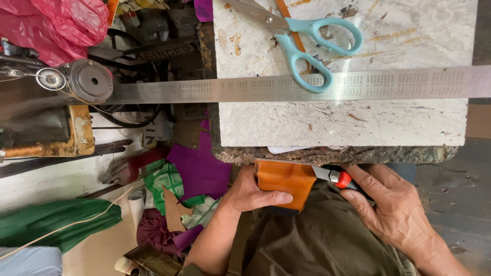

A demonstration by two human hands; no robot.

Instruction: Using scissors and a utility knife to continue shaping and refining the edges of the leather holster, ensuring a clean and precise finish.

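Up top, a scarred white desk (358, 122) carries a long steel ruler (286, 88) and teal-handled scissors (302, 38); below its edge, the left hand (250, 191) grips an orange leather piece (284, 180), the right hand (388, 204) holds what seems a red-collared knife (335, 177) against it

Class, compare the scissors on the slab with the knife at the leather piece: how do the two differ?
The scissors lie untouched on the white slab, partly over the steel ruler; the knife is gripped by the right hand. The scissors have pale blue loop handles; the knife shows a red collar. Both have metal blades.
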